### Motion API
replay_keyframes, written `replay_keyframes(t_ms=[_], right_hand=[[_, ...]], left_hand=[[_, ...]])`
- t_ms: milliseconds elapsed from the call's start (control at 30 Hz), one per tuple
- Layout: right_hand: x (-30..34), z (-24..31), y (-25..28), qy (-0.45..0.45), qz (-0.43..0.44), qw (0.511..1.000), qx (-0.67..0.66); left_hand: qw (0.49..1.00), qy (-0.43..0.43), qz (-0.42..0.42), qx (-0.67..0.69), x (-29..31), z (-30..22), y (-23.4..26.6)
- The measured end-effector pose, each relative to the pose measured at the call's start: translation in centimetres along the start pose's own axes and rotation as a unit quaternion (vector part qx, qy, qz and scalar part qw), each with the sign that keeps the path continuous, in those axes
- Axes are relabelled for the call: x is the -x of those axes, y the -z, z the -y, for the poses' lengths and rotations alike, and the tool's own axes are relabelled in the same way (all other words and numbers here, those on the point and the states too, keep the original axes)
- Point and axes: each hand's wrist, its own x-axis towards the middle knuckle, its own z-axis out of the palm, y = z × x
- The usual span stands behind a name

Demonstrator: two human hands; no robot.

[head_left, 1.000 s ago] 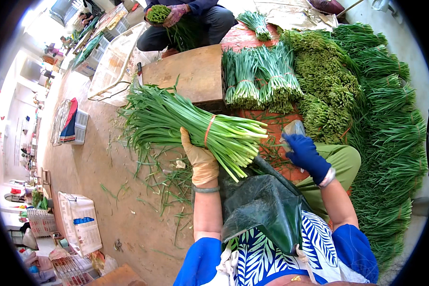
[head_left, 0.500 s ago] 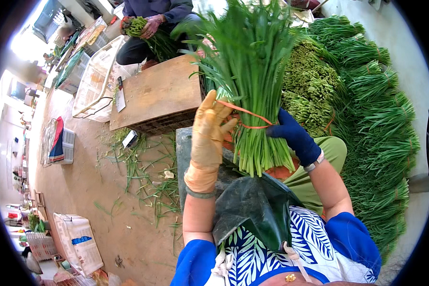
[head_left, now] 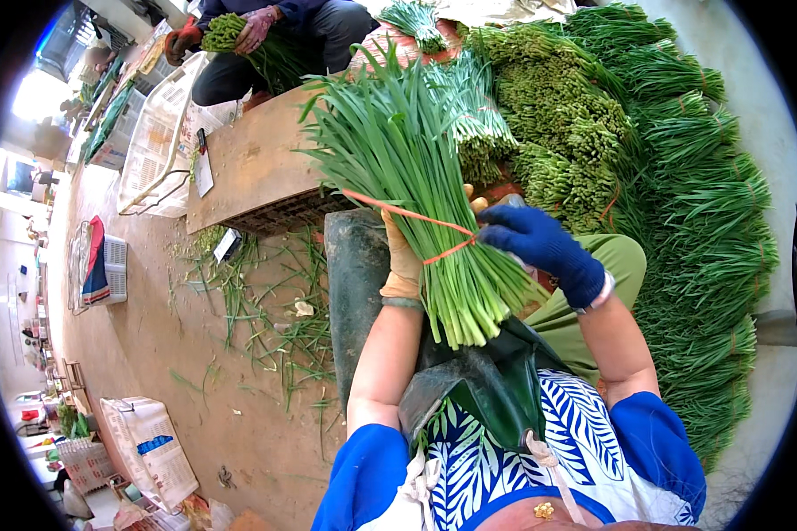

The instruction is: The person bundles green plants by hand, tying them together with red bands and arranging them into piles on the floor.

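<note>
A great heap of tied green bundles (head_left: 708, 221) fills the right side, stacked in rows against a pale wall; beside it, toward the middle, lies a pile of shorter bundles with budded tips (head_left: 558, 115); the dusty floor (head_left: 150, 354) spreads over the left, strewn with loose green trimmings (head_left: 274, 310); a brown wooden tabletop (head_left: 248, 168) stands ahead, a crate-like base under its near edge; beyond it another person crouches, their gloved hands (head_left: 257, 26) around a bundle of their own.

The bunch of long green chives (head_left: 416, 177) stands nearly upright in front of the wearer, leaves fanning toward the tabletop, cut ends pointing down over a dark apron (head_left: 478, 380); it is held above the lap, between both hands; an orange elastic band (head_left: 416, 217) crosses the stalks slantwise, just above the cut ends.

The left hand (head_left: 405, 265), in a tan glove, sits behind the bunch on its left side, fingers wrapped around the stalks; the right hand (head_left: 540, 248), in a blue glove, presses against the bunch's right side, fingers curled together where the band meets it.
</note>
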Motion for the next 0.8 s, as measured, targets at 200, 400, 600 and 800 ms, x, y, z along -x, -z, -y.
replay_keyframes(t_ms=[200, 400, 600, 800], right_hand=[[2.6, 5.4, -0.2, 0.293, 0.022, 0.835, 0.464], [4.7, 1.5, -3.0, 0.225, 0.045, 0.768, 0.598], [3.8, 2.4, -2.2, 0.320, 0.030, 0.829, 0.458], [4.7, 9.2, -2.7, 0.251, -0.022, 0.885, 0.392]], left_hand=[[1.000, -0.026, -0.001, 0.015, 0.8, -2.3, 2.5], [0.999, -0.041, -0.001, 0.011, 0.5, -2.5, 3.1], [0.998, -0.057, 0.000, 0.039, 0.4, -2.5, 3.5], [0.993, -0.108, -0.043, 0.016, 1.1, -3.0, 3.9]])
